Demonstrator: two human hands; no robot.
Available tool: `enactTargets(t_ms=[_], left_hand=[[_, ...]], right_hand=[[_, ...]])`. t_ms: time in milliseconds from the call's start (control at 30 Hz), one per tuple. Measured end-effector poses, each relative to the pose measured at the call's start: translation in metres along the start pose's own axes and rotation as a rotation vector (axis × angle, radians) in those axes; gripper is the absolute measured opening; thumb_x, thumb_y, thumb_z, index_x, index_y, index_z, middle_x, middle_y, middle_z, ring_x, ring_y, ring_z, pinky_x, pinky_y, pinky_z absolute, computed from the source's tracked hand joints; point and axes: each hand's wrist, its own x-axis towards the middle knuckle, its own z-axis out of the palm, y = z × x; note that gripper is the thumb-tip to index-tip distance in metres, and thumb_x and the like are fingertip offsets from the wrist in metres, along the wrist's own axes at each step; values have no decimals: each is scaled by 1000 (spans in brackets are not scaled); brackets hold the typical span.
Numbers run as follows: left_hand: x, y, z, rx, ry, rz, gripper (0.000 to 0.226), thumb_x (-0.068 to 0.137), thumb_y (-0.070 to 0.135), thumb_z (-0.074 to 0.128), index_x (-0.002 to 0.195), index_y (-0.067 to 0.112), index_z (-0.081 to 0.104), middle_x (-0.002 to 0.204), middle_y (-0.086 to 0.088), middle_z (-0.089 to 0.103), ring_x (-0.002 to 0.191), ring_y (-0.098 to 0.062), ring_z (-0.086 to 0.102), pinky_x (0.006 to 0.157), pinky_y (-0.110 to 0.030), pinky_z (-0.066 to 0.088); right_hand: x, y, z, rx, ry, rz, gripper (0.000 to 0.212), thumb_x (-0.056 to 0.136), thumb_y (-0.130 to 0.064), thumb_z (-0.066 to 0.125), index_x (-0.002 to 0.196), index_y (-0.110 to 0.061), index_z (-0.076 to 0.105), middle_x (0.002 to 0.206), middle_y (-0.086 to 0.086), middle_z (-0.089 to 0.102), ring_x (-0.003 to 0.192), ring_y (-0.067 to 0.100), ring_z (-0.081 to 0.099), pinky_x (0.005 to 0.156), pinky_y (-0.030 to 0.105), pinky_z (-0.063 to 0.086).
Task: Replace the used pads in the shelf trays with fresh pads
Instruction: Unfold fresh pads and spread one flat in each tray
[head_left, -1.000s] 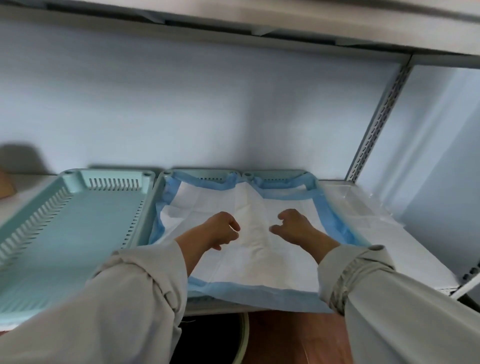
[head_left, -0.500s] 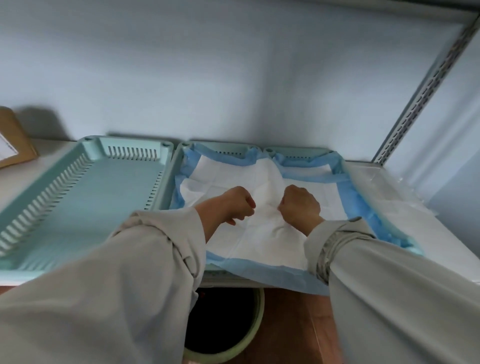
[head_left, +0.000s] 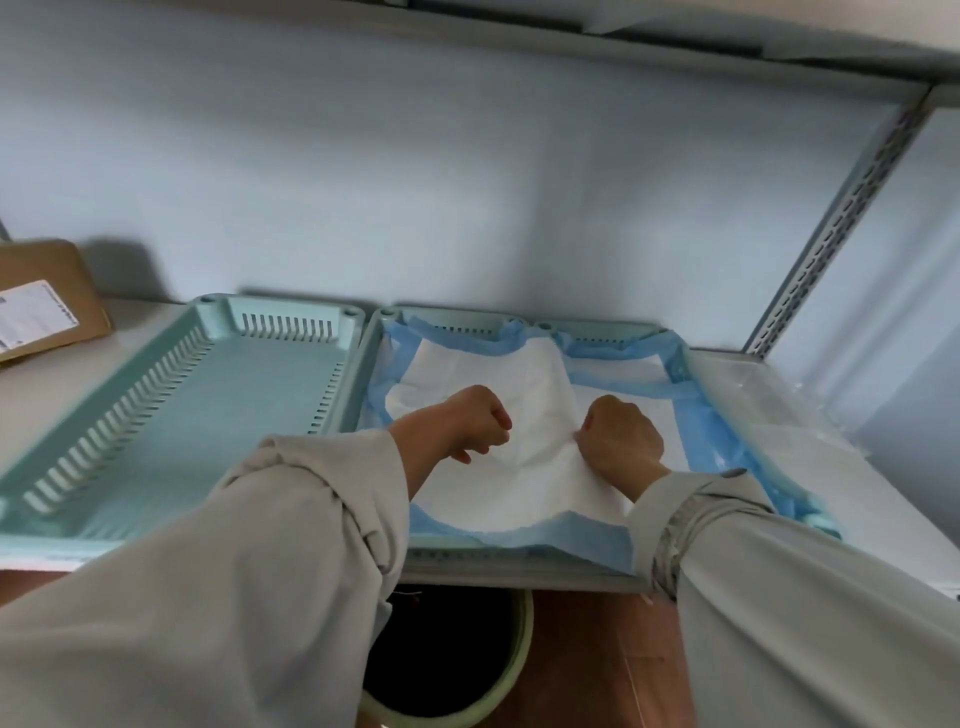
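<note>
A white pad with blue borders lies across the right-hand mint trays, its middle bunched up into folds. My left hand is a fist that grips the pad's white centre. My right hand pinches the pad close beside it, a short gap between the two hands. The pad's blue front edge hangs over the shelf's front. On the left stands a mint slotted tray with no pad in it.
A brown cardboard box with a label sits at the far left of the shelf. Clear plastic wrapping lies on the shelf right of the trays. A round bin with a dark inside stands on the floor below. A slotted metal upright rises at right.
Both hands have drawn closer together over the pad's middle, gathering the white sheet into raised folds. The view has shifted so that the box at left shows.
</note>
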Motion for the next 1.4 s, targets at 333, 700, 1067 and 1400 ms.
enactTargets(t_ms=[333, 700, 1067, 1400], left_hand=[[-19, 14, -6, 8, -81, -96, 16, 93, 10, 44, 93, -1, 56, 77, -14, 62, 63, -21, 59, 54, -24, 49], [-15, 17, -23, -402, -145, 32, 60, 81, 44, 69, 131, 15, 53, 118, -2, 65, 103, -16, 62, 87, -31, 53], [-11, 14, -70, -42, -244, 68, 38, 88, 8, 63, 120, 27, 58, 115, -2, 64, 104, -20, 64, 90, -32, 53], [-19, 23, -101, 565, -235, -17, 9, 84, 31, 69, 89, 24, 64, 78, 3, 54, 70, -11, 47, 58, -20, 36]], right_hand=[[12, -38, -47, 787, 370, 120, 20, 95, -25, 52, 103, -9, 62, 108, 10, 67, 100, 28, 62, 84, 31, 44], [-18, -52, -37, 1047, 46, 115, 10, 87, -19, 61, 92, -10, 61, 97, 10, 69, 85, 25, 69, 79, 40, 59], [33, -34, -65, -176, 129, -479, 87, 85, 6, 52, 151, -32, 11, 161, 0, 1, 146, 24, 12, 111, 42, 34], [55, -60, -90, -314, 51, -608, 17, 84, -28, 58, 101, -23, 56, 107, 1, 64, 96, 23, 59, 71, 28, 38]])
